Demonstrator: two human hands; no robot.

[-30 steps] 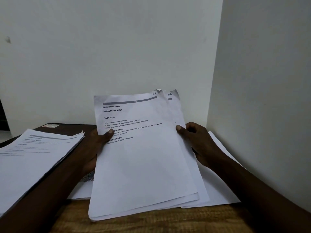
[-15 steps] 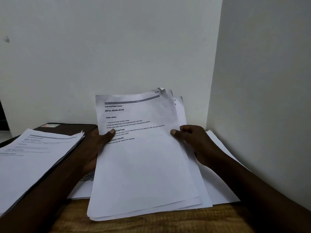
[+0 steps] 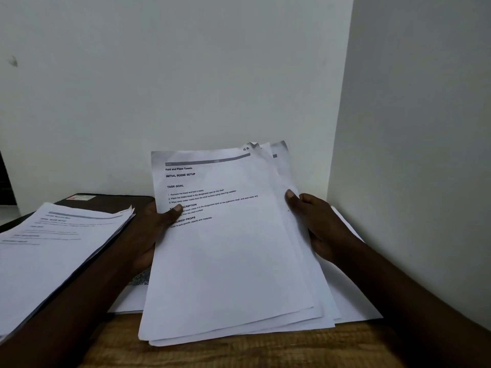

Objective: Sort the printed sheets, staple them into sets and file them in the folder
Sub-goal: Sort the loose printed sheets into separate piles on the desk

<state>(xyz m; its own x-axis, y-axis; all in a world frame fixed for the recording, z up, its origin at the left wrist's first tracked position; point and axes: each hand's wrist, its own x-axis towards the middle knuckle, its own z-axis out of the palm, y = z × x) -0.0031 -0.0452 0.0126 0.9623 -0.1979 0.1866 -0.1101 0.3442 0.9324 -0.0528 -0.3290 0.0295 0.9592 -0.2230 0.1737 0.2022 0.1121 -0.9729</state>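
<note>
Dark flat folder (image 3: 114, 202) bears a white printed stack (image 3: 61, 248). Left grip (image 3: 148, 235) and right grip (image 3: 318, 223) pinch opposite edges of fanned white sheets (image 3: 225, 261).

Your left hand (image 3: 155, 229) grips the left edge of the stack of sheets (image 3: 228, 261), thumb pressed across the front page, fingers hidden behind. Your right hand (image 3: 318, 221) pinches the right edge, thumb tip on top and fingers curled behind. Both bare forearms reach in from the lower corners.
</note>
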